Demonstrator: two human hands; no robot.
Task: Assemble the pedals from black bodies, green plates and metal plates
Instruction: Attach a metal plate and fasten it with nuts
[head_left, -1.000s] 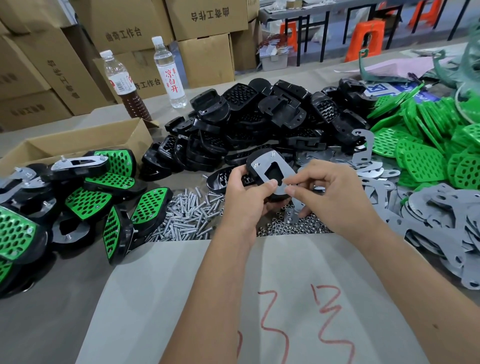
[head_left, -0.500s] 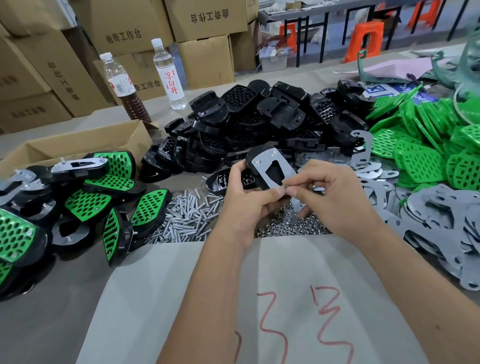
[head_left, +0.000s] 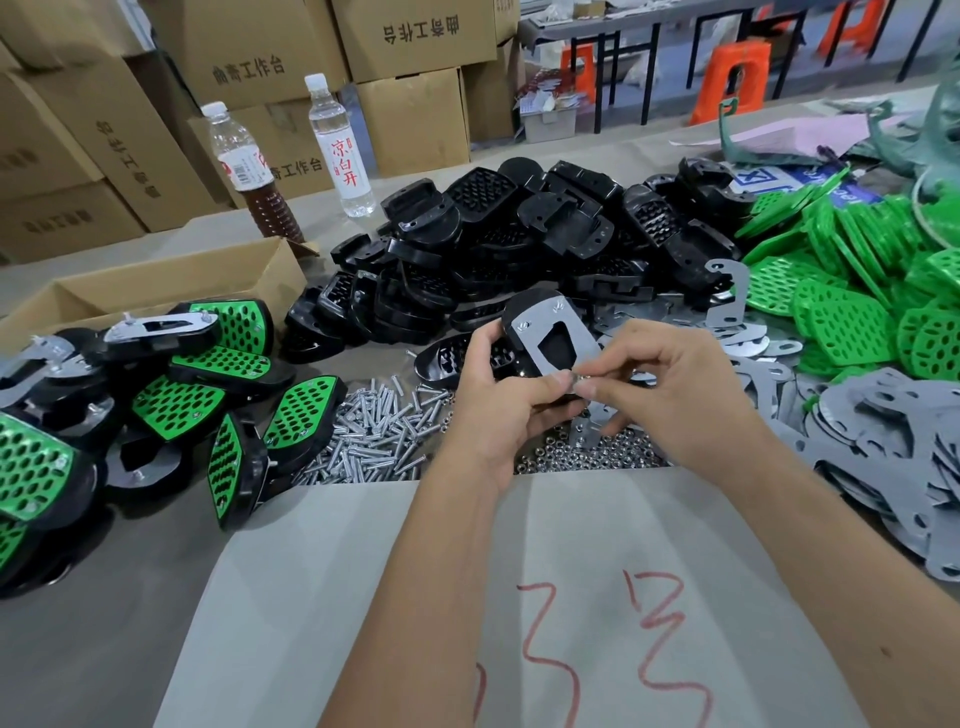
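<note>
Metal plate (head_left: 550, 332) seated on pedal (head_left: 511, 358) at centre | left hand (head_left: 498, 410) grips it — right hand (head_left: 675, 389) pinches a small fastener, apparently | finished pile (head_left: 156, 384) at 9 o'clock | bodies (head_left: 519, 244) at 12 — many left

There is a single view, from a wide-angle camera worn on the person's head. It looks forward and steeply down over the desk (head_left: 130, 623), close enough that both forearms rise from the bottom edge and the hands meet just above the middle of the frame. The lens bends straight lines near the edges. Stacked cardboard boxes (head_left: 415, 36) and orange stools (head_left: 737, 78) fill the top of the frame, well beyond the desk.
</note>
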